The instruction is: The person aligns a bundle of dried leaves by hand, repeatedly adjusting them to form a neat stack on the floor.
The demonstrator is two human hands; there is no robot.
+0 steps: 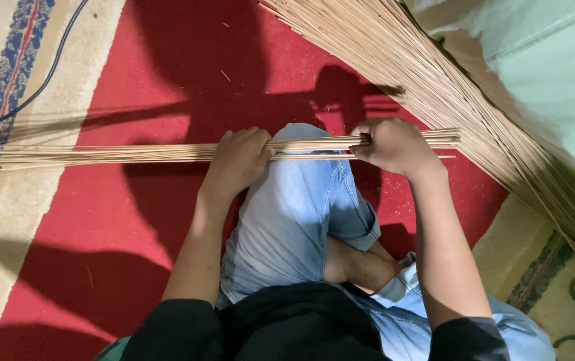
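A long bundle of thin tan sticks [100,154] lies level across my lap, reaching from the far left edge to just past my right hand. My left hand [236,160] is closed around the bundle near its middle. My right hand [396,146] grips the same bundle close to its right end, fingers curled over the sticks. Both hands rest above my knee in light blue jeans [301,207].
A large heap of the same tan sticks [448,87] slants from the top centre down to the right edge. A red carpet with a beige and blue border [167,80] covers the floor. A dark cable [40,83] runs at the upper left. Pale green cloth [555,60] lies at the upper right.
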